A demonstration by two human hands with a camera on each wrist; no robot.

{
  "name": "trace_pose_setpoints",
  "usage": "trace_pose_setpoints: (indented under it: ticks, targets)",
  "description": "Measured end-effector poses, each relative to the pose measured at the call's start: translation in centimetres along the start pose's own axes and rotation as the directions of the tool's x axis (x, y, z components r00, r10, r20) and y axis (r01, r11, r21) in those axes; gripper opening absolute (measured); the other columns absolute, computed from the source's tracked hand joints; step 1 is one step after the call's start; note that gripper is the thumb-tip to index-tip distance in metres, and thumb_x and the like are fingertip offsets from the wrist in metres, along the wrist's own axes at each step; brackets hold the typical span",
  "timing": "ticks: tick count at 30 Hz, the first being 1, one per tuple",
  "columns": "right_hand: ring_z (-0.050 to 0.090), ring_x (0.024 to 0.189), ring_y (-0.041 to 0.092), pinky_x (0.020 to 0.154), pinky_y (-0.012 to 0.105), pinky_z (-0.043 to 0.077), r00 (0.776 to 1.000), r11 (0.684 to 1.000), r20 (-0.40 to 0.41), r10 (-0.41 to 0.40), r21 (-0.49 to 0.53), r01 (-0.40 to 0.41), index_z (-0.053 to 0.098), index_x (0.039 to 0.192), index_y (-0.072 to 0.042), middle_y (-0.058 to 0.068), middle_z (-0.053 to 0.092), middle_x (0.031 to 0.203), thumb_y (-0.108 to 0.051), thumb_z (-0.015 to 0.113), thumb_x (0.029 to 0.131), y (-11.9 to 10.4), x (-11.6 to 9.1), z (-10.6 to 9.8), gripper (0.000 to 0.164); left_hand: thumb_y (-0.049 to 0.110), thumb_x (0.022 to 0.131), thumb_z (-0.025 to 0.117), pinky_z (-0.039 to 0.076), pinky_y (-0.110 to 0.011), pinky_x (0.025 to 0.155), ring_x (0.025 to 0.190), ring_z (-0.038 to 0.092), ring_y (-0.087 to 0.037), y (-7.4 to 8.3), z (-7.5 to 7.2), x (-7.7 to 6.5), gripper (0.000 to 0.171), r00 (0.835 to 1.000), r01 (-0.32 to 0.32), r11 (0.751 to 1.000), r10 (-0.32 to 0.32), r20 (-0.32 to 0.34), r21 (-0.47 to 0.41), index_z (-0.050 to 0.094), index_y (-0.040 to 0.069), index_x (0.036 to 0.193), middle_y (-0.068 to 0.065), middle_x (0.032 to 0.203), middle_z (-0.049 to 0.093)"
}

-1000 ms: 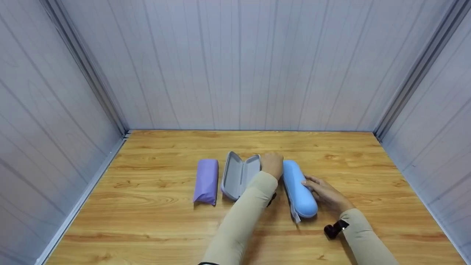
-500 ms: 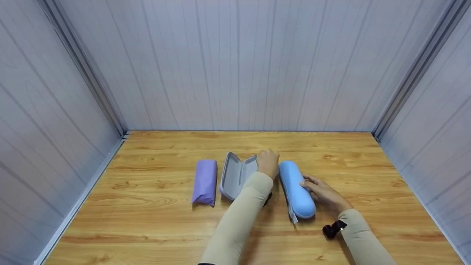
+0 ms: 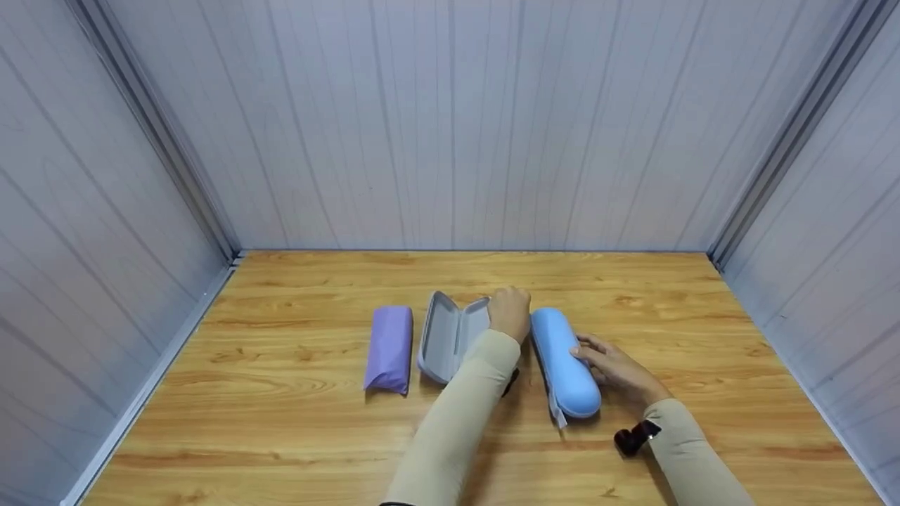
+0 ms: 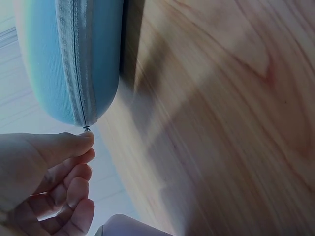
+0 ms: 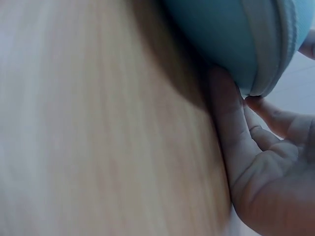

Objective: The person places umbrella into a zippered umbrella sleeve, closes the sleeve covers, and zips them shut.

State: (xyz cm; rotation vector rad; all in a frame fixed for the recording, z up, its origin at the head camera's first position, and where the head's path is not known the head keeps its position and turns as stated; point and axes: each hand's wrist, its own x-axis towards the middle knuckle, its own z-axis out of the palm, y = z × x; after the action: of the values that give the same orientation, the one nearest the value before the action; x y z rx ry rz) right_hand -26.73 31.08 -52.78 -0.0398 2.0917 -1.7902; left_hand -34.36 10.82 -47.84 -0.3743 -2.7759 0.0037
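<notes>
A light blue hard zip case lies lengthwise on the wooden table, its rounded near end toward me and a pale tab hanging there. My left hand is at the case's far end. In the left wrist view, thumb and forefinger pinch the small zipper pull, while the other fingers curl loosely below. The zipper runs closed along the visible side. My right hand holds the case from the right, thumb on top. In the right wrist view, fingers reach under its rounded side.
Left of the blue case lies an open case with grey lining, partly hidden behind my left forearm. Farther left is a flat purple pouch-like packet. Pale panel walls enclose the table at the back and both sides.
Everything drifts slightly left in the head view. My left hand and the far end of the blue case shift left a little more than the rest; the right hand keeps its hold.
</notes>
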Motion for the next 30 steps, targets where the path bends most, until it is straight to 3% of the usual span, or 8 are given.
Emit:
trace_pose_setpoints:
  ticks: [9,16,24,30]
  targets:
    - [0.046,0.128,0.034,0.099,0.046,0.046,1.0,1.0,0.005,-0.013,0.002,0.013,0.024,0.158,-0.006,0.024,0.035,0.15,-0.037,0.058,0.101,0.1,-0.2,-0.1,0.073,0.013,0.092,0.071,0.052,-0.028,0.046,0.07,0.067,-0.017,0.1,0.5,0.1,0.009,1.0,0.025,0.994,-0.025,-0.002,-0.106,0.079,0.014,0.088,-0.003,0.081,0.07]
    - [0.05,0.125,0.032,0.097,0.046,0.048,0.999,1.0,0.028,-0.025,-0.008,0.025,0.024,0.157,-0.005,0.025,0.035,0.149,-0.035,0.057,0.102,0.1,-0.2,-0.1,0.071,0.01,0.093,0.069,0.051,-0.028,0.046,0.067,0.066,-0.017,0.4,0.9,0.0,0.011,0.999,0.028,0.993,-0.029,-0.012,-0.112,0.077,0.013,0.086,-0.004,0.078,0.07]
    - [0.051,0.124,0.032,0.096,0.045,0.049,1.0,1.0,0.001,-0.006,-0.031,0.006,0.025,0.157,-0.006,0.023,0.037,0.148,-0.037,0.059,0.101,-0.2,-0.2,0.1,0.073,0.008,0.093,0.069,0.052,-0.029,0.047,0.07,0.068,-0.018,0.4,0.8,0.5,0.014,0.998,0.049,0.989,-0.044,0.034,-0.141,0.078,0.014,0.085,-0.004,0.08,0.072]
    - [0.051,0.124,0.031,0.097,0.044,0.047,1.0,1.0,-0.007,0.007,-0.013,-0.007,0.027,0.157,-0.008,0.022,0.039,0.148,-0.037,0.06,0.1,-0.2,-0.3,0.4,0.072,0.008,0.092,0.07,0.053,-0.029,0.049,0.067,0.068,-0.017,0.4,1.3,0.4,0.016,0.999,0.03,0.996,-0.033,-0.039,-0.088,0.078,0.016,0.081,-0.002,0.076,0.071]
